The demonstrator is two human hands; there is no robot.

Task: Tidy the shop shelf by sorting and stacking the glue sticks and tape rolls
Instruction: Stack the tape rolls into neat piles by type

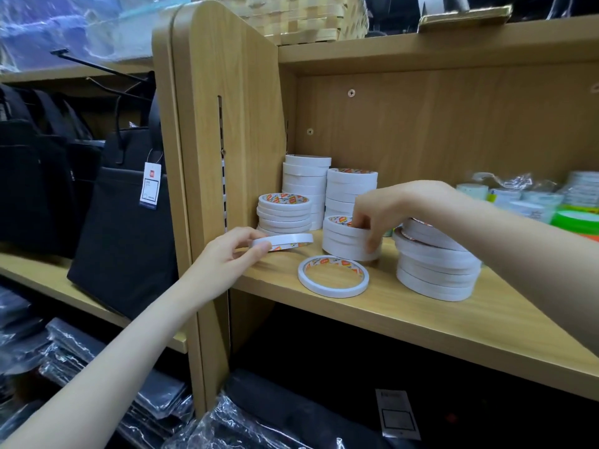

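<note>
Left hand (227, 254) pinches a single tape roll (285, 241) just above the shelf (421, 319) near its left front corner; right hand (376, 212) grips the top of a short stack (343, 244), fingers curled inside its core

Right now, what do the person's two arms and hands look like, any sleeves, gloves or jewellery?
Both forearms are bare, with no sleeves in view. The left hand and right hand wear no gloves, and no rings, watch or bracelet show on the visible parts.
</note>
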